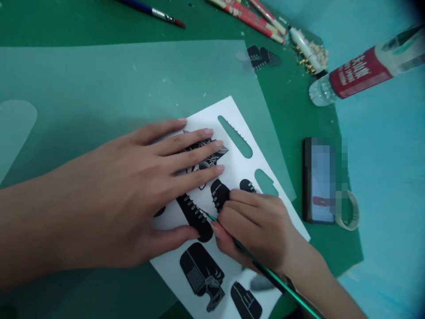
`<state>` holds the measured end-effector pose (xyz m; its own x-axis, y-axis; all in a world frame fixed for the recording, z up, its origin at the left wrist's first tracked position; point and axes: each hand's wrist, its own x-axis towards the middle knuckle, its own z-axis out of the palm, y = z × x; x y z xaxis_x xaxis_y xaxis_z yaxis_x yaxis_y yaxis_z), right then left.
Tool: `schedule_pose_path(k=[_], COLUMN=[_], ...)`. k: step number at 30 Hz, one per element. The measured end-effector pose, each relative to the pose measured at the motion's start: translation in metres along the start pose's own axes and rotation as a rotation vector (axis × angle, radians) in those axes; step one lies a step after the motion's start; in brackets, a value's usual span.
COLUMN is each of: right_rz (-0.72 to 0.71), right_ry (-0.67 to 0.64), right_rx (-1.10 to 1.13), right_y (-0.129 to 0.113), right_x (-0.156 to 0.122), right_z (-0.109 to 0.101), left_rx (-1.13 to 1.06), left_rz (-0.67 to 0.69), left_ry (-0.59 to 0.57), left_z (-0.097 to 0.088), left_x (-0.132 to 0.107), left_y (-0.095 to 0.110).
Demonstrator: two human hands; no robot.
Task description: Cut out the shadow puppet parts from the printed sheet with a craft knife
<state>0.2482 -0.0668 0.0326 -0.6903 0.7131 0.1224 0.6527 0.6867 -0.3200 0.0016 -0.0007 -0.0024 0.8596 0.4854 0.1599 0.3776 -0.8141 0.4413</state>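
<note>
My left hand [169,164] lies flat with fingers spread on a white sheet of paper [235,108] printed with black shapes. It partly hides a patterned black figure. My right hand [255,226] is closed around a slim green craft knife [275,279], its fine tip at the edge of a long black boot-like shape [195,215]. Two openings, one long [235,137] and one smaller [267,182], are cut through the sheet near its right edge. More black printed shapes [202,268] lie below my hands.
Under the paper is a translucent sheet [99,79] on a green board [345,239]. A phone [320,181] and a tape roll [354,212] lie right. A bottle [361,73], white marker [307,48], red-wrapped sticks [249,20], black cut-outs [264,57] and paintbrush [159,14] lie farther back.
</note>
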Motion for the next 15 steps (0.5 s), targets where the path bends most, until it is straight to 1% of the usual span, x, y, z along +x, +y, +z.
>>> schedule_pose_path(k=[15], right_rz=[0.010], right_ry=[-0.013], right_rx=[0.058], right_y=[0.0000], right_x=[-0.0018], right_z=[-0.0012], left_rx=[-0.002], left_rz=[-0.008], left_ry=[-0.016], left_z=[-0.0014], left_x=[0.0003], left_y=[0.0005])
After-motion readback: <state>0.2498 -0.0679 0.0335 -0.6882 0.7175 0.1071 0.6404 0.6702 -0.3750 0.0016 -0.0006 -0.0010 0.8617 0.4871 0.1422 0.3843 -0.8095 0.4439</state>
